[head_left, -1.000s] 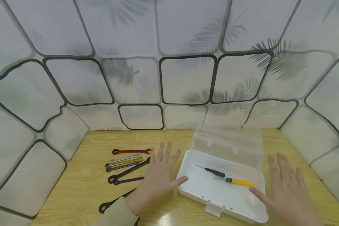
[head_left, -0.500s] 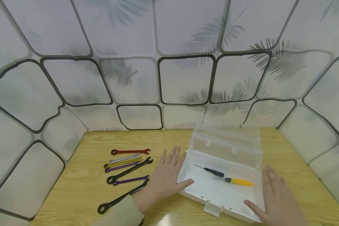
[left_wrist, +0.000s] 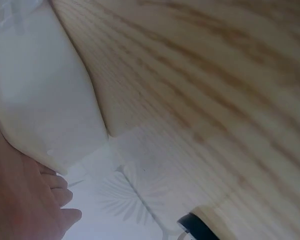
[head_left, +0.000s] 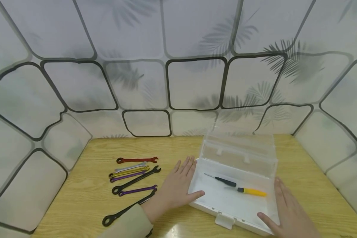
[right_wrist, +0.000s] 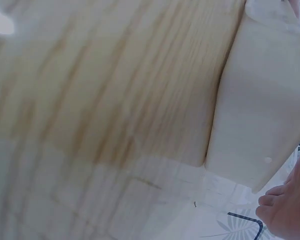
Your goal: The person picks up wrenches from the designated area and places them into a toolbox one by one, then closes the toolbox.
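Observation:
A white plastic box (head_left: 217, 198) with its clear lid (head_left: 241, 153) raised stands between my two hands. Along its left side lies my left hand (head_left: 177, 185), fingers straight and together, thumb spread over the front left of the box. My right hand (head_left: 293, 210) mirrors it at the right side, thumb reaching over the rim. Inside the box are a black-handled screwdriver (head_left: 228, 182) and a yellow-handled screwdriver (head_left: 256, 192). In the left wrist view the fingers (left_wrist: 60, 197) lie close against the box's side wall (left_wrist: 45, 90); the right wrist view shows the same of the other hand (right_wrist: 285, 210).
Left on the wooden table (head_left: 80, 185) lie several combination wrenches: a red wrench (head_left: 138, 160), a silver wrench (head_left: 131, 167), a gold wrench, purple ones and black ones, such as a long black wrench (head_left: 128, 208) near my left sleeve (head_left: 131, 224). Patterned cloth (head_left: 196, 82) encloses the table.
Both hands have come inward and down, from spread beside and above the box to its left and right sides, fingers now closer together. The box and tools have stayed put.

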The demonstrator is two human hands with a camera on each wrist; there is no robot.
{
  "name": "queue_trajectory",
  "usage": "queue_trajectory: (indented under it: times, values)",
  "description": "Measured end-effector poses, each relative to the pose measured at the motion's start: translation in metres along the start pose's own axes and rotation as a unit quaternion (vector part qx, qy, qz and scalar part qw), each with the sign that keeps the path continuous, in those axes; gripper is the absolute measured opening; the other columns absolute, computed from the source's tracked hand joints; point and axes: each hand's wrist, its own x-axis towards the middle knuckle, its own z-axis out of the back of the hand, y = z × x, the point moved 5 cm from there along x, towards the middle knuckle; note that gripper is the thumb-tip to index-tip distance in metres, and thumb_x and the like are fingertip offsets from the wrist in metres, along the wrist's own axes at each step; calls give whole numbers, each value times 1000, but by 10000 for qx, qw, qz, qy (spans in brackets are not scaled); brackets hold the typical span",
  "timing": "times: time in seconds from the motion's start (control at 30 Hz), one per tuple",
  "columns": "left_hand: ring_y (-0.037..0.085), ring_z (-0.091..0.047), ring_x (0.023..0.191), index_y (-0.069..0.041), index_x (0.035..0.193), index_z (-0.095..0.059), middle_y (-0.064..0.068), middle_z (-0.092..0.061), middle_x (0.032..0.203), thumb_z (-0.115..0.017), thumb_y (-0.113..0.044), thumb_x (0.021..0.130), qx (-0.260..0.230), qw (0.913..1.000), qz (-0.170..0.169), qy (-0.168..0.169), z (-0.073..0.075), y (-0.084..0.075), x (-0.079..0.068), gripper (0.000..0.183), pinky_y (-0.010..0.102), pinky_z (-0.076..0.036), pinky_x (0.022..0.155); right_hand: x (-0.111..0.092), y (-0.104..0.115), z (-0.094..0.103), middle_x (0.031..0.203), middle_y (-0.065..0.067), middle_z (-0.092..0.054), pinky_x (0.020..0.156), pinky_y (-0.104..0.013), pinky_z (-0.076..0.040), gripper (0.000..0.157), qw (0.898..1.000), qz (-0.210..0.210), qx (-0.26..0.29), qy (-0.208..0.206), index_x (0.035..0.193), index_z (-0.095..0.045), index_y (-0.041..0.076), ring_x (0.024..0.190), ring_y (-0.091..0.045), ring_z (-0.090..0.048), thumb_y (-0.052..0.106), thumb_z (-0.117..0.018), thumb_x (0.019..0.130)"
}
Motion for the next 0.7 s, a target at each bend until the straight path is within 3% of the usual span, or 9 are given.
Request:
queue_trajectory:
  times: [0.07, 0.17, 0.3, 0.53, 0.7]
  values:
    - [30, -15, 167, -4, 170, -15, 13, -7, 179, -43, -74, 103, -41, 10000, -9, 40, 0, -1, 0, 101, 47, -18, 136, 0, -1, -2, 175, -31, -5, 107, -4, 25, 127, 9998, -102, 145, 128, 167, 11, -2, 153, -58, -25, 58, -74, 94]
    - [28, -12, 167, -4, 170, -14, 13, -5, 178, -43, -75, 102, -77, 9999, -1, 84, 0, -1, 0, 102, 46, -17, 136, 1, -1, -3, 176, -29, -2, 105, -3, 24, 127, 9993, -148, 272, 186, 168, 12, 0, 150, -59, -29, 57, -74, 94]
    - [27, -11, 167, -3, 170, -14, 13, -4, 178, -43, -75, 102, -89, 9999, 9, 94, 0, -1, -1, 103, 45, -16, 136, 2, 0, -1, 178, -24, 1, 107, -2, 23, 124, 9995, 15, 316, 65, 168, 11, 1, 155, -56, -25, 54, -75, 95]
    - [30, -13, 167, 0, 169, -15, 15, -6, 178, -43, -77, 101, 16, 10000, 45, 76, -2, 1, -8, 106, 45, -18, 136, 12, 3, 6, 178, -24, -7, 117, -3, 17, 119, 9974, 640, 220, -261, 169, 3, 1, 167, -32, -6, 49, -76, 96]
    - [29, -13, 167, 1, 168, -17, 16, -8, 178, -45, -80, 99, 30, 9998, 140, 115, -1, 4, -13, 110, 44, -18, 136, 23, 3, 6, 177, -24, -10, 116, -2, 17, 116, 9969, 700, 346, -52, 170, 4, 5, 161, -45, -23, 48, -75, 97]
